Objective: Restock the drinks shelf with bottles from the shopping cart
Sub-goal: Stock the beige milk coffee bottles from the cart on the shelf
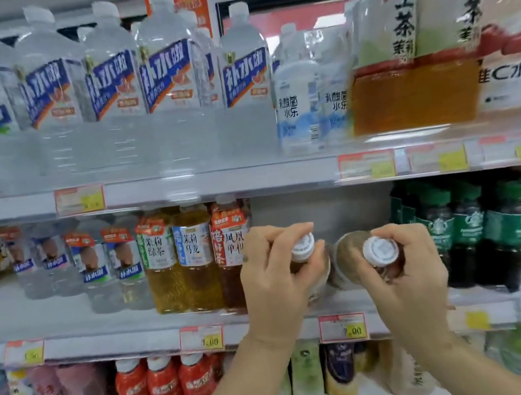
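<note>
Supermarket shelving (156, 327) filled the view, and at five o'clock, in its middle-tier gap, two white-capped bottles were gripped by the neck, one (302, 248) by the left hand (275, 278), one (381, 251) by the right hand (409, 279).

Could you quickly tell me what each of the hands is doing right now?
Left hand: closed on a white-capped bottle.
Right hand: closed on another white-capped bottle.

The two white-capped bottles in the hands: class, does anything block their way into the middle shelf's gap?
Nothing visible does. The left hand and right hand hold the white-capped bottles at the open gap, between the tea bottles and dark green-labelled bottles.
</note>
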Demonstrator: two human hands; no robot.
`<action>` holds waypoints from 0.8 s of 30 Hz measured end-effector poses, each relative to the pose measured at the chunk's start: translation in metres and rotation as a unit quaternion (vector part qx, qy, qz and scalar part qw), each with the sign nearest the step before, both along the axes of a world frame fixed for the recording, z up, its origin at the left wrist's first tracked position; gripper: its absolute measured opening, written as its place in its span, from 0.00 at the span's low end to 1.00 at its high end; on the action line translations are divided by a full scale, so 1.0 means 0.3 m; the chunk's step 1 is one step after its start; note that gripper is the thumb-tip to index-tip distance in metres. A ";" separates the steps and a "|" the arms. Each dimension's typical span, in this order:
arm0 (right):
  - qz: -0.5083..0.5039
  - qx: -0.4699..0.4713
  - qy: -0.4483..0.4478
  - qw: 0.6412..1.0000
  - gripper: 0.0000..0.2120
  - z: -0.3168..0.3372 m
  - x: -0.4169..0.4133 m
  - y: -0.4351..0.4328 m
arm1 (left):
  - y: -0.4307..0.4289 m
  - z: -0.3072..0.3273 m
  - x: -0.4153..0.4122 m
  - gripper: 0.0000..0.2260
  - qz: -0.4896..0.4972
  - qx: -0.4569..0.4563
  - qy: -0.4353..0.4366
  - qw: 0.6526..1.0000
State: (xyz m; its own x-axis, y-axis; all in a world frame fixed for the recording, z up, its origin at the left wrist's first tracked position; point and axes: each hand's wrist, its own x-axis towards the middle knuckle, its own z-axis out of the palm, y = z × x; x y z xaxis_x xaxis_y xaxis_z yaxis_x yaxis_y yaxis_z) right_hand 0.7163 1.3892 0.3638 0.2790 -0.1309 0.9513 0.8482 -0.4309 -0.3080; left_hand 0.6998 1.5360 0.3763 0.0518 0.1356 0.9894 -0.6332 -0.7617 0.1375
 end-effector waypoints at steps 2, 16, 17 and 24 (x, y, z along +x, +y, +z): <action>0.010 0.005 0.018 1.000 0.12 -0.004 0.053 -0.026 | -0.028 -0.007 0.045 0.10 0.012 -0.019 -0.002 1.000; 0.122 0.078 0.297 0.944 0.20 0.019 0.337 -0.002 | -0.095 0.028 0.241 0.16 -0.078 -0.297 0.185 0.934; 0.129 0.056 0.310 0.940 0.23 0.006 0.343 -0.004 | -0.091 0.040 0.258 0.17 -0.092 -0.305 0.200 0.927; 0.187 -0.028 0.437 0.879 0.38 -0.088 0.331 -0.056 | -0.080 0.051 0.337 0.19 -0.114 -0.255 0.301 0.912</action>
